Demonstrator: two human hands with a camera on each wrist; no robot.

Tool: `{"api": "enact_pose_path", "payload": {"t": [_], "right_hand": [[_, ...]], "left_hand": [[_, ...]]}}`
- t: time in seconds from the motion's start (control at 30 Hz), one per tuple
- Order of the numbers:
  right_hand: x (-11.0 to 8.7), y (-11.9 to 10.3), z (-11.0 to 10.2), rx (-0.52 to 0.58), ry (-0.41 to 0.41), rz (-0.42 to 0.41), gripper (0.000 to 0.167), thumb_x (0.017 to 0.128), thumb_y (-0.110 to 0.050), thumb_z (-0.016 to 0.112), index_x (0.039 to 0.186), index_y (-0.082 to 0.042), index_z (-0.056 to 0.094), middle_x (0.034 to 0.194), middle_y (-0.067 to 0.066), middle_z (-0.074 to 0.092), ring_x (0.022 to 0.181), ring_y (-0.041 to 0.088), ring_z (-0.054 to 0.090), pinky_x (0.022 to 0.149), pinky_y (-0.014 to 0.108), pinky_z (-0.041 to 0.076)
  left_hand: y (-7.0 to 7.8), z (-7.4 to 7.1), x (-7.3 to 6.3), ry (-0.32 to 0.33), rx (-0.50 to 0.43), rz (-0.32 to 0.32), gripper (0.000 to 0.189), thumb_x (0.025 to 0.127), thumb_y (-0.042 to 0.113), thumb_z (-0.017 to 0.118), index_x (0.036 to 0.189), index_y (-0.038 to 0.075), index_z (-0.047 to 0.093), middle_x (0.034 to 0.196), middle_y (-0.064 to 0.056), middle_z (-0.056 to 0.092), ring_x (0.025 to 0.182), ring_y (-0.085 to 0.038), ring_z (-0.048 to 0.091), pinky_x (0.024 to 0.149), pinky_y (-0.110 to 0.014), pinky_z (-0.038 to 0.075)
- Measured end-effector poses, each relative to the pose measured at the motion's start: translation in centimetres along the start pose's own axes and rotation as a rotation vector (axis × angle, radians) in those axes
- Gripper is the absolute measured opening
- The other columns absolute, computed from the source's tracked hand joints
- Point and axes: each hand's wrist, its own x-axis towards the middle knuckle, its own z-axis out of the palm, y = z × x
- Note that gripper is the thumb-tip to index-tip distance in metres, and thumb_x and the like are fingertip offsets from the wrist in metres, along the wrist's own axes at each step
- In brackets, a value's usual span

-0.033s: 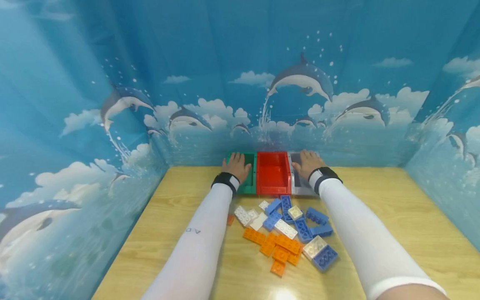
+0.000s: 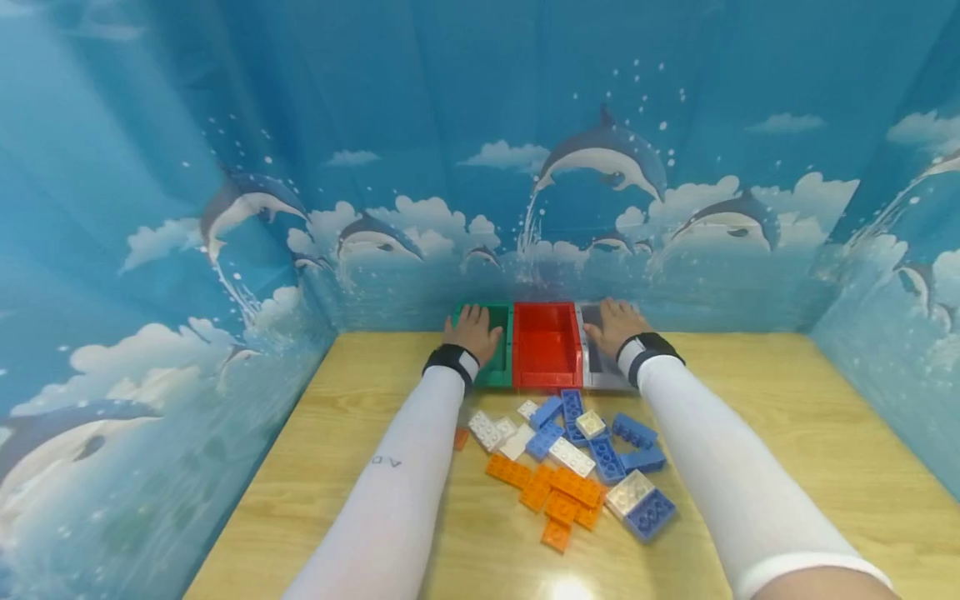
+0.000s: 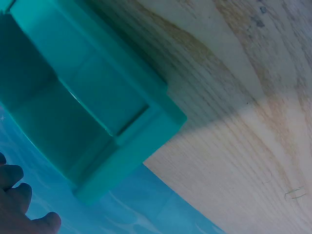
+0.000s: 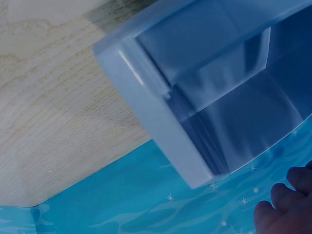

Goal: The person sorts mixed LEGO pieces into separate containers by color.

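At the back of the table three bins stand side by side: a green bin (image 2: 495, 379), a red bin (image 2: 547, 373) and a pale grey bin (image 2: 607, 382). My left hand (image 2: 474, 332) lies over the green bin's left part, fingers extended away from me. Over the grey bin, my right hand (image 2: 617, 328) lies in a like way, its thumb apart. Neither hand holds anything visible. The left wrist view has fingertips (image 3: 19, 195) beyond the green bin's edge; in the right wrist view, fingers (image 4: 285, 200) show past the grey bin.
Several loose toy bricks lie in front of the bins: white bricks (image 2: 572, 458), blue bricks (image 2: 606, 461) and orange bricks (image 2: 508, 472), some overlapping. A small orange brick (image 2: 461, 438) is partly hidden by the left sleeve. A dolphin-print curtain (image 2: 450, 167) borders the wooden table (image 2: 360, 392).
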Motion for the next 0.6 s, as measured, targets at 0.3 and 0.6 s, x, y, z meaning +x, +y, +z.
{"api": "enact_pose_path", "payload": {"t": [0.3,0.6], "right_hand": [[-0.5,-1.0,-0.8,-0.017,-0.028,0.025,0.073,0.105,-0.046,0.035,0.154,0.006,0.016,0.160,0.027,0.015,0.148,0.046,0.011,0.119,0.058,0.012],[-0.8,-1.0,-1.1,-0.031,-0.047,0.017,0.073,0.106,-0.045,0.035,0.154,0.006,0.016,0.160,0.028,0.014,0.147,0.047,0.011,0.120,0.056,0.011]], "left_hand": [[0.1,0.2,-0.2,-0.004,-0.008,-0.001,0.061,0.106,0.046,0.034,0.156,0.012,0.026,0.162,-0.008,0.025,0.151,-0.028,0.019,0.119,-0.058,0.017],[0.0,0.0,-0.3,-0.036,-0.011,-0.008,0.061,0.106,0.047,0.034,0.157,0.013,0.024,0.163,-0.008,0.023,0.151,-0.027,0.016,0.119,-0.058,0.015]]}}
